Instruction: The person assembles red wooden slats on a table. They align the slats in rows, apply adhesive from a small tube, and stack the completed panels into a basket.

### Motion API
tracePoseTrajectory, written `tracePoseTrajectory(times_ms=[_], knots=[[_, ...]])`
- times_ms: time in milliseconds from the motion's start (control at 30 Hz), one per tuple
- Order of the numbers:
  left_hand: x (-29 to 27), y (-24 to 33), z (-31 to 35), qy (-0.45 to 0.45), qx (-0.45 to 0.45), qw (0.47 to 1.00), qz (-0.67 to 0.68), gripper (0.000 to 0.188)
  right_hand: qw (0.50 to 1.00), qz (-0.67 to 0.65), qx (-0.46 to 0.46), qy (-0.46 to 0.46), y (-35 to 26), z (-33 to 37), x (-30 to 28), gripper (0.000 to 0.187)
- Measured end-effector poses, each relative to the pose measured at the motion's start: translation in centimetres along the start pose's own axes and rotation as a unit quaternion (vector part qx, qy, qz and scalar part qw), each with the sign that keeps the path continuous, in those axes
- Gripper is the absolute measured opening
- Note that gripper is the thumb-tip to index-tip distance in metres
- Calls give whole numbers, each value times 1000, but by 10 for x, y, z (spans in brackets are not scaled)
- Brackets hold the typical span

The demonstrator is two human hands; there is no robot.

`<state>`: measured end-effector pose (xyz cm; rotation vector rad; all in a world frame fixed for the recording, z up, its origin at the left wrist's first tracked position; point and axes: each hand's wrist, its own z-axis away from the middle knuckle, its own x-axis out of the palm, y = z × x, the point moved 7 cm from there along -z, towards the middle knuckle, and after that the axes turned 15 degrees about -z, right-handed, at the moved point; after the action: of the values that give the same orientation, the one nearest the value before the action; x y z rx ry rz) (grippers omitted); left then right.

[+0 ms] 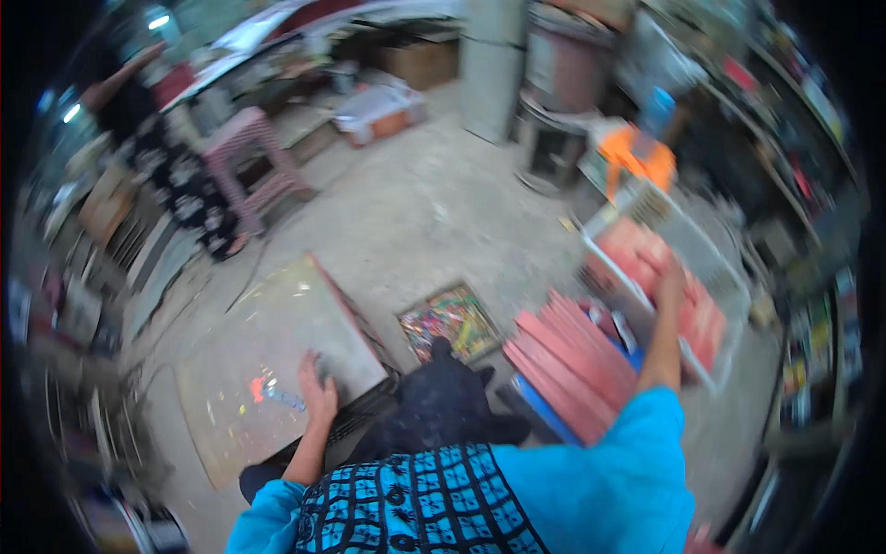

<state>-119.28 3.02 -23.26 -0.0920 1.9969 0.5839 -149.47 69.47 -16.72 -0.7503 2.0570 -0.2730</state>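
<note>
My left hand (319,391) rests at the right edge of a low, pale board-topped table (231,342), fingers apart and nothing in them. Beside it on the board lie a small light-blue strip-like thing (284,398) and an orange-red scrap (257,388). Stretched out to the right, my right hand (671,280) reaches into a white plastic crate (729,305). It is over pink bundles (632,251) piled inside, touching or close above them. Its fingers are blurred, so whether it grips one is unclear.
Long pink stacks (572,365) lie on something blue beside the crate. A shallow tray of colourful scraps (449,323) sits on the floor ahead. Beyond are an orange stool (637,159), a pink stool (254,166) and a standing person (175,157). Shelves line the right.
</note>
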Motion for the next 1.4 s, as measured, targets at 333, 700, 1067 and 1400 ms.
tracePoseTrajectory(times_ms=[333, 700, 1067, 1400], knots=[[0, -43, 30, 6, -15, 991, -132, 48, 896, 257, 330, -146, 55, 24, 0, 31], [-10, -68, 2, 13, -35, 985, -169, 47, 967, -231, 45, 96, -153, -76, 24, 46], [-5, -73, -1, -20, -54, 988, -144, 50, 853, -309, -255, -336, -555, 22, 365, 24], [-10, -78, -8, -25, -64, 992, -103, 51, 836, -246, -314, -378, -662, 45, 515, 24]])
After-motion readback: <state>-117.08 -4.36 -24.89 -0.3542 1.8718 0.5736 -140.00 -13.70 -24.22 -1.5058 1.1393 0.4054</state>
